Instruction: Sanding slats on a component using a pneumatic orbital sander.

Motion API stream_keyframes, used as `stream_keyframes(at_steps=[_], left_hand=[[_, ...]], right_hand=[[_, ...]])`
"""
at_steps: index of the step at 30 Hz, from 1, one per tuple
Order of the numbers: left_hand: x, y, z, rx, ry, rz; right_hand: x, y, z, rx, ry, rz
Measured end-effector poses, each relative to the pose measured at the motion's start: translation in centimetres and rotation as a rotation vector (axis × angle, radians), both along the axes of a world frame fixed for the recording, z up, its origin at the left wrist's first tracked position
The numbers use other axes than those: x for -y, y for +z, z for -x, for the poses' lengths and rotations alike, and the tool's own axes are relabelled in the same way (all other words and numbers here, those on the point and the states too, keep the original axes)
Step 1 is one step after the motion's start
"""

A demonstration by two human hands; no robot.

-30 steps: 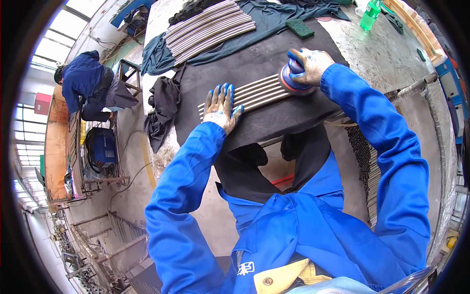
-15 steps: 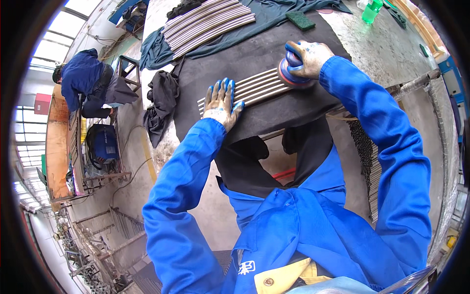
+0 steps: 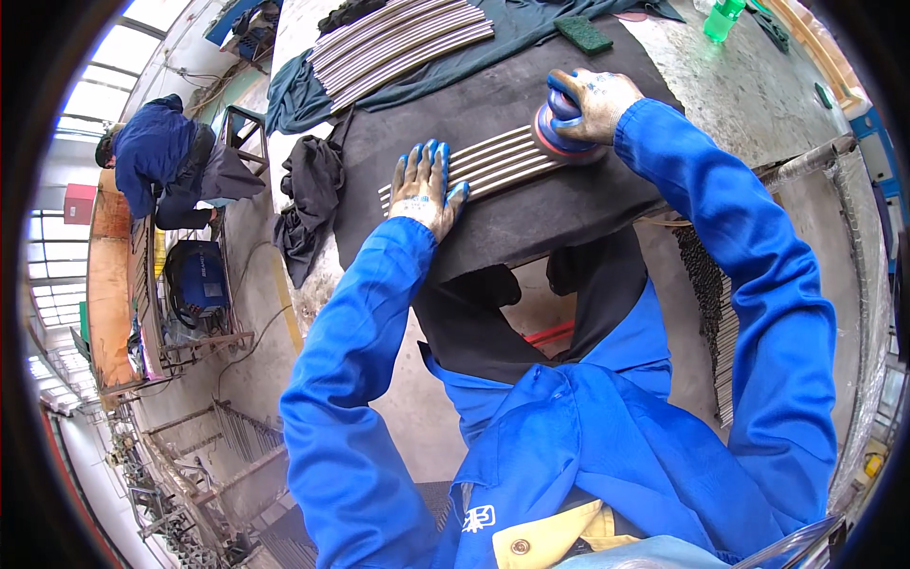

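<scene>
Several thin metal rods (image 3: 498, 156) lie side by side on a black mat (image 3: 431, 95). My left hand (image 3: 424, 192), in a white glove with blue-coated fingers, presses flat across their left end, fingers stretched out. In a matching glove, my right hand (image 3: 599, 106) wraps over the top of a round blue palm sander (image 3: 561, 137). That tool sits on the rods' right end and hides it. Beyond the mat, a row of more metal rods (image 3: 398, 45) rests on a dark green cloth (image 3: 296, 98). A green scouring pad (image 3: 583, 35) lies at the mat's far edge.
Left of the mat is a crumpled black cloth (image 3: 311, 185). A green bottle (image 3: 722, 19) stands at the far right of the table. Another person (image 3: 166, 156) bends over at the far left, near a blue machine (image 3: 199, 280). A metal pipe (image 3: 806, 163) runs along the right side.
My right hand and the sander have shifted slightly away from me and to the left. My left hand stays on the rods, a little farther up in the picture.
</scene>
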State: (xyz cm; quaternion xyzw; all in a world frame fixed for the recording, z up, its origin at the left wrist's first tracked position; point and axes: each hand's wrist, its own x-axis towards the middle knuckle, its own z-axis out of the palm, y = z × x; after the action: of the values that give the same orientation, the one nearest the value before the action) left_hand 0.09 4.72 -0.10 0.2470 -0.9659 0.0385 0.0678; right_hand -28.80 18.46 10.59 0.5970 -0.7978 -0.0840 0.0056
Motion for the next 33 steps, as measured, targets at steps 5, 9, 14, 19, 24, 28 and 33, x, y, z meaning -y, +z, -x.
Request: stream_keyframes(at_steps=[5, 9, 14, 19, 24, 28, 33], left_hand=[[0.3, 0.1, 0.2, 0.020, 0.022, -0.005], [0.4, 0.3, 0.4, 0.044, 0.045, -0.007], [0.5, 0.5, 0.8, 0.075, 0.083, -0.023], [0.7, 0.6, 1.0, 0.077, 0.095, -0.028], [1.1, 0.4, 1.1, 0.057, 0.088, -0.030], [1.6, 0.3, 1.3, 0.047, 0.083, -0.033], [2.0, 0.2, 1.4, 0.054, 0.078, -0.008]], right_hand=[[0.1, 0.1, -0.1, -0.006, 0.001, -0.007], [0.0, 0.1, -0.1, -0.003, 0.002, -0.011], [0.0, 0.1, 0.0, -0.008, 0.008, -0.010], [0.0, 0.3, -0.1, -0.005, -0.006, -0.024], [0.2, 0.1, 0.2, -0.003, -0.005, -0.012], [0.5, 0.2, 0.2, -0.008, -0.003, -0.021], [0.8, -0.1, 0.3, -0.008, 0.004, -0.005]])
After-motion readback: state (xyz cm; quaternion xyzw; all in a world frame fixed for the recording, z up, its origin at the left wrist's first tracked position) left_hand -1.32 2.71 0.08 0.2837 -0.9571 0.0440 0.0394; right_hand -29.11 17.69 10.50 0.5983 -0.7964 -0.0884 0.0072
